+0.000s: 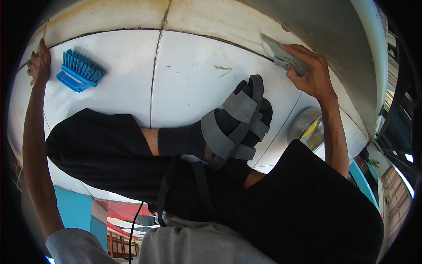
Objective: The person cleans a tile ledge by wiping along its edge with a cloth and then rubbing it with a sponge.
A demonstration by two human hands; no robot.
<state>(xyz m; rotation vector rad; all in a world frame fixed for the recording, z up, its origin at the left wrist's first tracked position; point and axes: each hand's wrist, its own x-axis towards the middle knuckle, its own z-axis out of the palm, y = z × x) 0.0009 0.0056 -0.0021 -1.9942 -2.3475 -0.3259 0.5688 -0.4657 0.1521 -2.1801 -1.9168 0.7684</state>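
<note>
My right hand (pixel 312 72) grips a folded grey cloth (pixel 281 55), whose far end meets the stained tiles at the foot of the wall. Off to the left, my left hand (pixel 39 64) leans on the tiles with its fingers stretched out and nothing in them. Just beside it a blue scrubbing brush (pixel 81 70) lies on the white tiled floor (pixel 118 57), bristles towards the wall. Below my right hand stands a shiny metal bowl (pixel 305 125) with something yellow in it, partly hidden by my knee and forearm.
My crossed legs in black trousers (pixel 110 145) and feet in grey strapped sandals (pixel 239 108) take up the middle. A row of stained cream tiles (pixel 211 20) runs along the top. A grey-green curved surface (pixel 347 48) overhangs the upper right.
</note>
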